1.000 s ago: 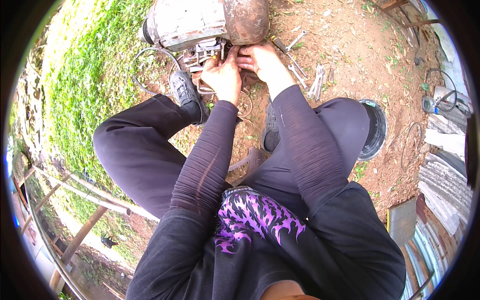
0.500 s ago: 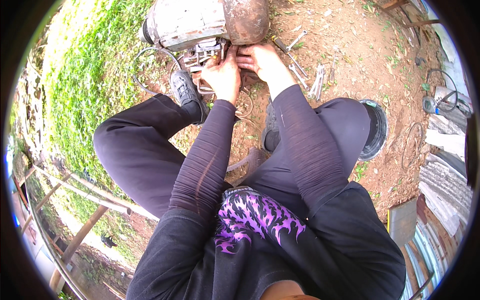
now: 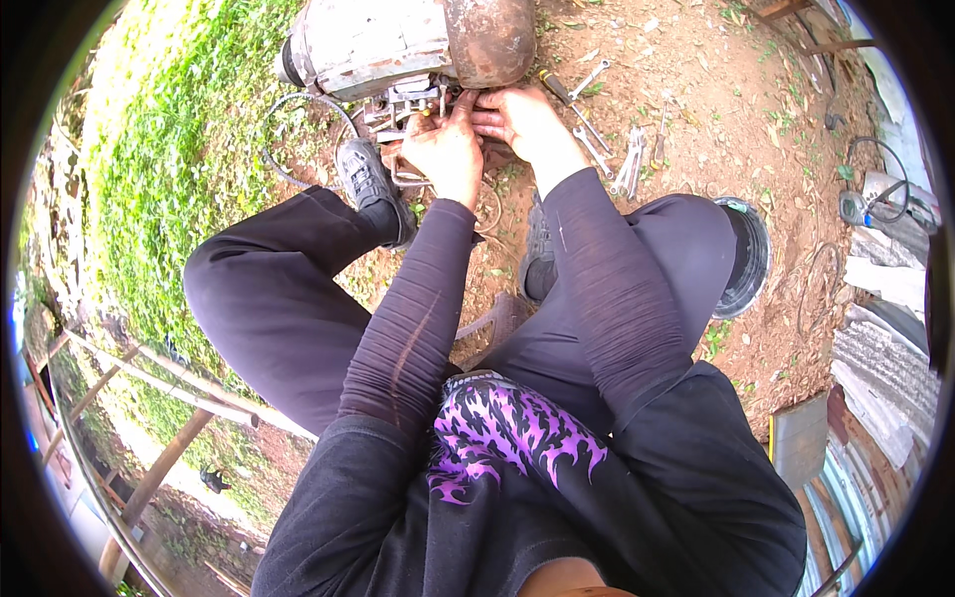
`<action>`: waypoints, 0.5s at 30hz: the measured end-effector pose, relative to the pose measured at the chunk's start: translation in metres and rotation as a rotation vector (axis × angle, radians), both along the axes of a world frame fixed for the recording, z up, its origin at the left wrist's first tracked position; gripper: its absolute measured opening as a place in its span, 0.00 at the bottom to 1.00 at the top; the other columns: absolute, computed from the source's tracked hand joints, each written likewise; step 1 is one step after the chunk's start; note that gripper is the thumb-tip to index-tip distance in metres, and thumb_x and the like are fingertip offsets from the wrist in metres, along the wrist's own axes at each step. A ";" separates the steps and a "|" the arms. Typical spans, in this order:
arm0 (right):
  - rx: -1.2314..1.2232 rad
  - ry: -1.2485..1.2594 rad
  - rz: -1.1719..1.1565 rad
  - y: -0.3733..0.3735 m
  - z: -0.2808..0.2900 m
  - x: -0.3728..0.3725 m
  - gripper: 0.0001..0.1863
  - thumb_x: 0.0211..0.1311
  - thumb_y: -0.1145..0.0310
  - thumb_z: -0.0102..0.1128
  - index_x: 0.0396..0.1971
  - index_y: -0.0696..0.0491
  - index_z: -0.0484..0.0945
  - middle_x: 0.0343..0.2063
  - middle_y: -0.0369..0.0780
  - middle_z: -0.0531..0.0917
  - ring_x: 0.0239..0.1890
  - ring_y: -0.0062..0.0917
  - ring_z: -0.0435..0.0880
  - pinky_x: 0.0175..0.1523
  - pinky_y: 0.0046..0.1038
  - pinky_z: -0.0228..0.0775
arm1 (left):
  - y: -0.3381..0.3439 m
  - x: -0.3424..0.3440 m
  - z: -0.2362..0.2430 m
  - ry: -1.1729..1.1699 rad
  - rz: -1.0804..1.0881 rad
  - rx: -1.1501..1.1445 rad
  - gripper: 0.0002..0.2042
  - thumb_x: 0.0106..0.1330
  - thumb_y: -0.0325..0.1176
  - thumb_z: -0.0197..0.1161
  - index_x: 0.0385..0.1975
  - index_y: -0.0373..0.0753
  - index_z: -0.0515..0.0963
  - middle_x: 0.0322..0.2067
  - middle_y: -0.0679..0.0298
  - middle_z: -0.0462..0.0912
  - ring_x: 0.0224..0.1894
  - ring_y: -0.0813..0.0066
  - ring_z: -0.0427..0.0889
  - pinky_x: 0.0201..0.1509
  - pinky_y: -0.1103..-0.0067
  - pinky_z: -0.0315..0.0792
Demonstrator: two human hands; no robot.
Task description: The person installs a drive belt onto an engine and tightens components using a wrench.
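A worn machine with a rounded, rusty and grey-painted metal housing (image 3: 398, 45) lies at the top of the view. Brackets and small metal parts (image 3: 410, 99) show along its near side. My left hand (image 3: 448, 154) is at these parts, its fingers bent and pressed in under the housing. Beside it, my right hand (image 3: 522, 121) reaches in from the right, fingers together and their tips meeting the left hand's. Whatever the fingertips of both hands grip is too small or hidden to make out.
Right of the machine, a screwdriver (image 3: 555, 87) and several wrenches (image 3: 631, 164) lie on the dirt. A black cable (image 3: 271, 129) loops on the left by my shoe (image 3: 366, 179). A round black tub (image 3: 748, 269) stands beside my right knee. Corrugated sheets (image 3: 880, 373) lie far right.
My left hand has shifted very slightly to the right and its fingers have changed position a little. The right hand and the machine stay nearly where they were.
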State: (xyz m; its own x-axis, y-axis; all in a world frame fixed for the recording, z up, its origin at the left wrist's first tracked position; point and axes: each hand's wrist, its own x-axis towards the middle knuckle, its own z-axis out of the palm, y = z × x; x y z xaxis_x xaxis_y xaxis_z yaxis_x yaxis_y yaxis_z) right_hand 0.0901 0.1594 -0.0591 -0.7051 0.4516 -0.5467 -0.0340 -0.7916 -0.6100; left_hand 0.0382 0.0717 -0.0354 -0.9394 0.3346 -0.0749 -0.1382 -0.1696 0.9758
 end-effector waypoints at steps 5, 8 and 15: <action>-0.004 0.002 0.015 -0.001 0.006 -0.001 0.18 0.64 0.79 0.53 0.53 0.66 0.72 0.46 0.50 0.82 0.43 0.38 0.86 0.47 0.33 0.82 | -0.003 -0.006 -0.018 0.059 0.013 -0.046 0.04 0.61 0.21 0.67 0.32 0.31 0.78 0.22 0.65 0.82 0.21 0.86 0.75 0.22 0.85 0.67; -0.015 -0.012 -0.007 -0.001 0.010 0.000 0.17 0.63 0.80 0.53 0.53 0.66 0.72 0.46 0.49 0.82 0.42 0.38 0.86 0.46 0.33 0.82 | -0.009 -0.005 -0.012 0.020 -0.064 -0.061 0.03 0.62 0.22 0.66 0.32 0.31 0.78 0.23 0.66 0.82 0.21 0.86 0.75 0.23 0.86 0.67; -0.019 -0.011 -0.008 -0.001 0.007 0.000 0.16 0.63 0.80 0.53 0.51 0.67 0.72 0.44 0.50 0.81 0.42 0.38 0.86 0.46 0.34 0.82 | -0.003 -0.003 -0.004 0.022 -0.039 -0.018 0.04 0.65 0.22 0.63 0.28 0.34 0.75 0.19 0.66 0.80 0.17 0.85 0.74 0.19 0.85 0.65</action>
State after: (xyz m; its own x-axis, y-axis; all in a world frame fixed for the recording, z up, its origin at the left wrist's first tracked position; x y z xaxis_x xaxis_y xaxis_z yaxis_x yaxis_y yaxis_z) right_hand 0.0897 0.1582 -0.0526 -0.6955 0.4470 -0.5626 -0.0344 -0.8028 -0.5953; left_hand 0.0350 0.0690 -0.0390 -0.9272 0.3697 -0.0603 -0.1225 -0.1472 0.9815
